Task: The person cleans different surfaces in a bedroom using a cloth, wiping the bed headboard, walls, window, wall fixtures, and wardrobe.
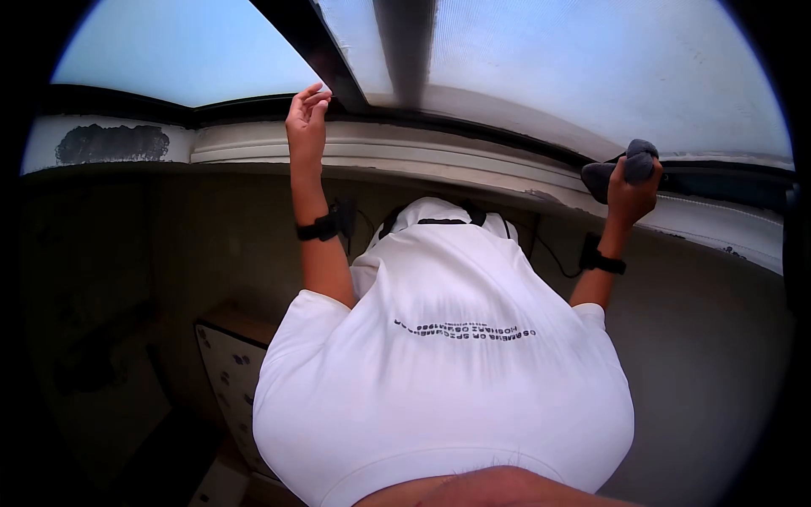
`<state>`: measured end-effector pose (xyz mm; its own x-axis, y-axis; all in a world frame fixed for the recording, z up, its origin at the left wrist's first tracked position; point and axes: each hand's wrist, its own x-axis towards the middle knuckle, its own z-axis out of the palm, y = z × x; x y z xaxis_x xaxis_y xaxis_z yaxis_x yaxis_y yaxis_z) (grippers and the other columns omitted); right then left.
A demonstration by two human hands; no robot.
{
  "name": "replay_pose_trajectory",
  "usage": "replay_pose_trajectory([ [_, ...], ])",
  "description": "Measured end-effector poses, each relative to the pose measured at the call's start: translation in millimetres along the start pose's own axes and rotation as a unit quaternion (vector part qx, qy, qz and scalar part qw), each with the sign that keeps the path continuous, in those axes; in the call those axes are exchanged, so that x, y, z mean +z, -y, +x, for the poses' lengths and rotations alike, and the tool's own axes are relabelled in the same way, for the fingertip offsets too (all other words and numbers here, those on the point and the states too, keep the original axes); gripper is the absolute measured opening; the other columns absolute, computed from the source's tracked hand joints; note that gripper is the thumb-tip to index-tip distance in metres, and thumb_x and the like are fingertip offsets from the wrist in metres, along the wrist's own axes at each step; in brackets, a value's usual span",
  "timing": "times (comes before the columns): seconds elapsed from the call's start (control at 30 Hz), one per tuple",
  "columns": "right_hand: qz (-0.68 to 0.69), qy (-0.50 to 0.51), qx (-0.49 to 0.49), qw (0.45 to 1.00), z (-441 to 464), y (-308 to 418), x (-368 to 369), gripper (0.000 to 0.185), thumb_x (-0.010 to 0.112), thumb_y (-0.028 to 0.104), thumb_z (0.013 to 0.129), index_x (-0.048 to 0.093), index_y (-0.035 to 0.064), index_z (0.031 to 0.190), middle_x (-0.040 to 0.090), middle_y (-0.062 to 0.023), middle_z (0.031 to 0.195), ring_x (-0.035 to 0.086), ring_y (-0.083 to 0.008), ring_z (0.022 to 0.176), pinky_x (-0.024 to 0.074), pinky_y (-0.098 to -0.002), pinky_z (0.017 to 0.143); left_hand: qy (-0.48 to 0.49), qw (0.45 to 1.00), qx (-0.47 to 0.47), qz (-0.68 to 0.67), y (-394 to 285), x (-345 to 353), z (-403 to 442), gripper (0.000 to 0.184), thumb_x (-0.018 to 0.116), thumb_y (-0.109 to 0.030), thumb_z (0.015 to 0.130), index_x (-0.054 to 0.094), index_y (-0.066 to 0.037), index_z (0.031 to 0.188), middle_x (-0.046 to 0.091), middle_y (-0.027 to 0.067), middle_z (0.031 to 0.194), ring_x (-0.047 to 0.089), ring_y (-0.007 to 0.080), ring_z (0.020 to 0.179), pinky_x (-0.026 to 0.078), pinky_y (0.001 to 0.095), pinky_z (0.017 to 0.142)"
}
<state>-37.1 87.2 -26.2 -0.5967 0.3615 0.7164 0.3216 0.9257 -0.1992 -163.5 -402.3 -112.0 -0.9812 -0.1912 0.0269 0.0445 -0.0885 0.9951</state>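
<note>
My right hand [632, 198] is closed around a bunched dark grey cloth [641, 160]. Part of the cloth hangs out to the left of the fist, against the dark lower rail [541, 150] of the right window pane. My left hand [307, 122] is raised at the window, its fingers loosely bent and apart with nothing in them. Close to its fingertips is the corner where the dark upright frame [325, 59] meets the bottom rail. Whether the fingertips touch the frame, I cannot tell. Black bands circle both wrists.
Below the panes [574, 68] runs a pale window sill [405, 150]. A dark grey patch [114, 144] marks the wall at the left. Under the sill, a dark cable [553, 260] hangs by the wall. A board with a spotted face [232, 380] stands low on the left.
</note>
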Motion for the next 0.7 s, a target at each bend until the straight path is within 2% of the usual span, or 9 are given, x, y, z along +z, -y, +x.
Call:
replay_pose_trajectory([
  [0.03,-0.014,0.004,0.025,1.000,0.9,-5.6,-0.8,0.043,0.074,0.032,0.077,0.056,0.0131,0.112,0.067,-0.0113,0.100,0.068,-0.0385,0.082,0.0546,-0.0458,0.069,0.031,0.999,-0.034,0.016,-7.4,0.0,-3.1,0.030,0.053,-0.006,0.095,0.060,0.002,0.123,0.068,0.0093,0.114,0.063,0.0171,0.108,0.046,0.0281,0.098],
  [0.17,-0.039,-0.005,0.071,0.997,4.4,-29.9,4.5,0.044,0.074,0.033,0.078,0.056,0.0130,0.113,0.068,-0.0108,0.101,0.068,-0.0380,0.084,0.0545,-0.0454,0.069,0.089,0.993,-0.040,0.060,-18.3,20.5,-14.8,0.025,0.055,-0.009,0.096,0.066,0.001,0.117,0.069,0.0099,0.112,0.063,0.0163,0.107,0.046,0.0271,0.097],
  [0.27,-0.033,-0.028,0.055,0.998,11.7,-41.9,4.5,0.044,0.073,0.033,0.078,0.056,0.0132,0.113,0.068,-0.0108,0.101,0.067,-0.0375,0.086,0.0543,-0.0450,0.070,0.082,0.994,-0.047,0.053,-18.4,41.2,-24.6,0.025,0.056,-0.007,0.096,0.066,0.001,0.117,0.070,0.0096,0.111,0.064,0.0162,0.107,0.046,0.0265,0.096],
  [0.47,-0.038,-0.005,0.071,0.997,18.4,-65.6,5.8,0.042,0.074,0.030,0.076,0.057,0.0111,0.109,0.068,-0.0117,0.099,0.067,-0.0362,0.086,0.0541,-0.0438,0.070,0.030,0.999,-0.025,0.026,-22.7,64.7,-40.2,0.023,0.056,-0.003,0.094,0.067,0.004,0.113,0.070,0.0094,0.107,0.065,0.0169,0.105,0.047,0.0265,0.095],
  [0.6,-0.022,-0.031,0.033,0.999,19.2,-85.8,6.8,0.041,0.075,0.029,0.075,0.057,0.0101,0.106,0.067,-0.0114,0.097,0.068,-0.0353,0.085,0.0539,-0.0428,0.069,-0.006,1.000,-0.007,0.006,-17.6,83.4,-54.2,0.022,0.053,0.000,0.093,0.067,0.004,0.110,0.070,0.0098,0.105,0.066,0.0179,0.104,0.048,0.0268,0.094],
  [0.7,0.004,-0.026,0.031,0.999,19.0,-86.4,9.4,0.040,0.075,0.028,0.074,0.057,0.0082,0.105,0.067,-0.0122,0.096,0.067,-0.0357,0.086,0.0536,-0.0427,0.070,-0.017,1.000,-0.010,0.015,-24.2,89.9,-60.4,0.026,0.054,0.004,0.089,0.065,0.003,0.113,0.069,0.0099,0.109,0.065,0.0188,0.109,0.048,0.0281,0.095],
])
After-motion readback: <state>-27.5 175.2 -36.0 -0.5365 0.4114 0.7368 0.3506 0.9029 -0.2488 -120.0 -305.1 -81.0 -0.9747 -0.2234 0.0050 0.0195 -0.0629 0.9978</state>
